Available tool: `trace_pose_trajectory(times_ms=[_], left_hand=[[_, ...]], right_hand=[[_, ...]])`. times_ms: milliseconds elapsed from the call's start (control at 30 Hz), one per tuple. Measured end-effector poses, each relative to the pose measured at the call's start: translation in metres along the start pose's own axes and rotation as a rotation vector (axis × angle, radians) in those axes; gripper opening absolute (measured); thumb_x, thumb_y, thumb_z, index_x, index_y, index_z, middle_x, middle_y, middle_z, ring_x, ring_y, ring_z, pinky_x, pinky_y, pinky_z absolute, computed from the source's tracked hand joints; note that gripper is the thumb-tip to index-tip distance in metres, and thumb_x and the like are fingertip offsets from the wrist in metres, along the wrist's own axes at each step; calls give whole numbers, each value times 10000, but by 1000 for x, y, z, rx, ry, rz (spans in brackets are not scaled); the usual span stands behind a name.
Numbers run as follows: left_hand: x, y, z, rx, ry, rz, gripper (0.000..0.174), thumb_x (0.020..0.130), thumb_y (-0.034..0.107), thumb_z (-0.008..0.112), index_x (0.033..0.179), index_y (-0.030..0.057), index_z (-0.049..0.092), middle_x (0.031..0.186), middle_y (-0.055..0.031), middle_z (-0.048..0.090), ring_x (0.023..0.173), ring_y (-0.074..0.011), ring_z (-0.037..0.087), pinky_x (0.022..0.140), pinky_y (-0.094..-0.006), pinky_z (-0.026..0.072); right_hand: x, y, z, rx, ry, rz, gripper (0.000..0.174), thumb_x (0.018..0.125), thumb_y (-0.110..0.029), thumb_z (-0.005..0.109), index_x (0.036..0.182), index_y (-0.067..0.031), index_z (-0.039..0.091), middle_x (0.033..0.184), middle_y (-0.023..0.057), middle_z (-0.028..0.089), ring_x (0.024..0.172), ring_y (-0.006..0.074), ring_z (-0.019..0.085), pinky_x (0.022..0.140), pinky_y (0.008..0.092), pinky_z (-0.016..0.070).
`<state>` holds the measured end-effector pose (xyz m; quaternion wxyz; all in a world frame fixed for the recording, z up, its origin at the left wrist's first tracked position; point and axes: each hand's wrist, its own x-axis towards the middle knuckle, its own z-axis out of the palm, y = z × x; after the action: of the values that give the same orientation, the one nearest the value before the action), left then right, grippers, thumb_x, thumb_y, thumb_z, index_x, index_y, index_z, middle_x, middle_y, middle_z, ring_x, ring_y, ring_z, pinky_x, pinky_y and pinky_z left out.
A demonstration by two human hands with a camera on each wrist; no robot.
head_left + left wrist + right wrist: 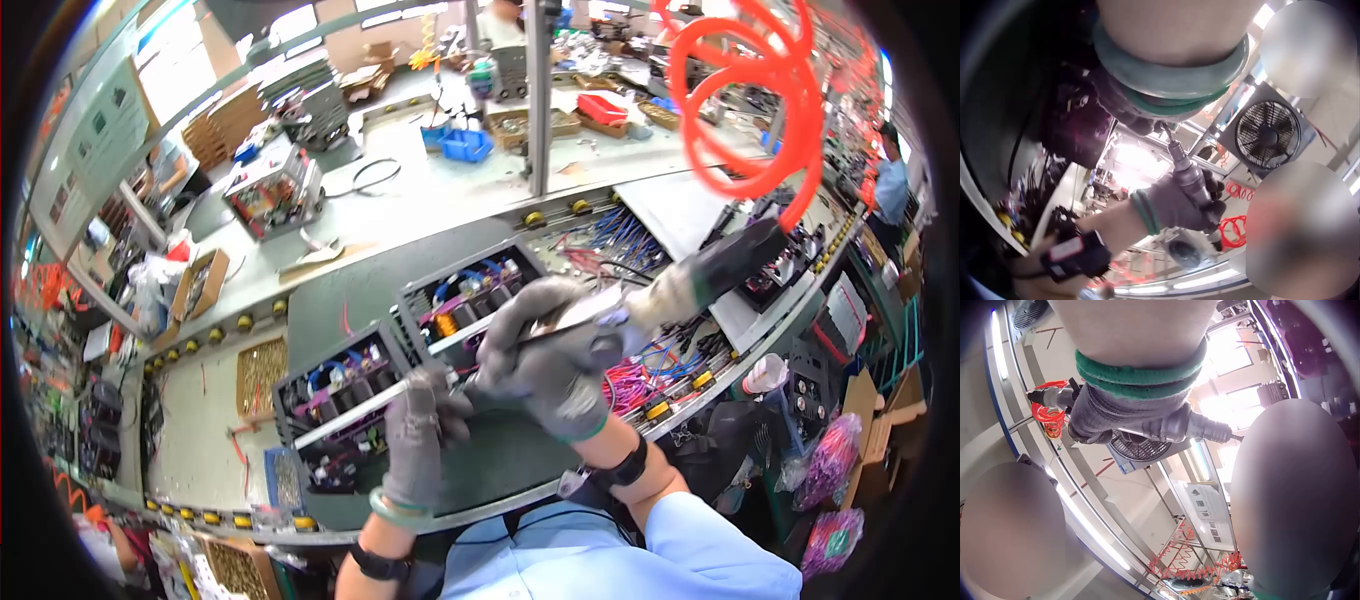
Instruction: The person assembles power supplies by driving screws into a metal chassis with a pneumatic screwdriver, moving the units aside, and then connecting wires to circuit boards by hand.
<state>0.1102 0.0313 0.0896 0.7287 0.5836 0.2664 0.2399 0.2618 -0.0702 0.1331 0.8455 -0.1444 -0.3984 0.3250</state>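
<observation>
Screwdriver (668, 298) sits within the right hand's (555, 372) grip.

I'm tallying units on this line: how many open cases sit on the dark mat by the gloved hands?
2: one case just left of the left hand, the other case farther off, partly behind the right hand. The hands may hide more.

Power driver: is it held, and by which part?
Held: the right hand grips the power driver round mid-body, its nose and rear end sticking out. The left hand is near the bit; can't tell whether it pinches it.
</observation>
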Motion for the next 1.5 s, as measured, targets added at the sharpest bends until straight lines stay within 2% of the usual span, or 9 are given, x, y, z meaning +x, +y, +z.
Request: trace_pose_trajectory(times_ms=[33, 100, 200, 267, 333, 667, 767, 1200, 1500], left_hand=[[15, -9, -10, 170, 55, 346, 563, 1005, 499, 537, 1232, -16, 542, 864, -65, 649, 626, -92, 566, 551, -232, 451], [44, -11, -33, 809, 285, 526, 745, 829, 394, 747, 1333, -86, 480, 982, -146, 659, 880, -291, 630, 801, -369, 516], [64, -1, -27, 1431, 210, 452, 936, 709, 471, 756, 1411, -55, 426, 1304, -238, 562, 1243, -353, 517, 1032, -474, 404], [77, -4, -12, 1463, 227, 255, 943, 672, 486, 762, 1423, 11, 447, 1512, -208, 405, 1440, -350, 335, 1122, -499, 313], [80, -9, -7, 1475, 260, 243, 904, 683, 461, 755, 1416, 24, 458, 1496, -183, 435, 1426, -349, 356, 1119, -488, 317], [85, -18, -6, 1238, 453, 420, 531, 658, 194, 794, 1158, 116, 633, 988, -58, 668, 1044, -313, 565, 965, -433, 421], [84, -11, -6, 1233, 359, 284, 611, 690, 251, 766, 1251, 81, 596, 1177, -77, 644, 1106, -305, 551, 986, -448, 416], [93, -29, -19, 1172, 357, 498, 543, 701, 108, 676, 1229, 18, 589, 1068, -129, 664, 1076, -359, 550, 920, -422, 516], [94, -32, -19, 1184, 370, 488, 593, 705, 101, 671, 1275, 3, 541, 1048, -121, 662, 1082, -367, 536, 887, -432, 529]], right_hand=[[4, -2, -5, 79, 96, 96, 550, 756, -184, 863, 1174, -6, 554, 1012, 170, 649, 813, 212, 663, 666, 332, 589], [19, 7, -14, -67, 19, -142, 525, 808, -244, 809, 1210, -12, 563, 1033, 187, 657, 833, 248, 683, 653, 354, 601], [43, 17, -20, 99, 1, -33, 485, 950, -359, 626, 1292, -25, 546, 1073, 171, 668, 874, 249, 700, 637, 322, 592], [54, 28, -20, -95, 64, -39, 410, 896, -171, 719, 1249, -17, 577, 1048, 136, 677, 868, 204, 689, 685, 304, 581], [66, 38, -18, -175, 165, 5, 432, 804, 22, 776, 1199, -4, 604, 1038, 109, 682, 870, 168, 677, 741, 281, 566], [85, 77, -23, -400, 173, -28, 311, 837, 50, 719, 1125, 37, 603, 1020, 68, 684, 910, 124, 666, 782, 251, 561], [87, 83, -21, -386, 203, 26, 298, 839, 45, 710, 1118, 39, 606, 1007, 63, 684, 897, 112, 661, 766, 247, 557], [85, 103, -27, -488, 118, 7, 329, 821, 13, 766, 1112, -6, 615, 993, 74, 683, 875, 147, 682, 761, 285, 575], [93, 106, -23, -673, 114, 22, 220, 803, -78, 742, 971, 7, 627, 844, 13, 655, 766, 67, 589, 679, 261, 512]])
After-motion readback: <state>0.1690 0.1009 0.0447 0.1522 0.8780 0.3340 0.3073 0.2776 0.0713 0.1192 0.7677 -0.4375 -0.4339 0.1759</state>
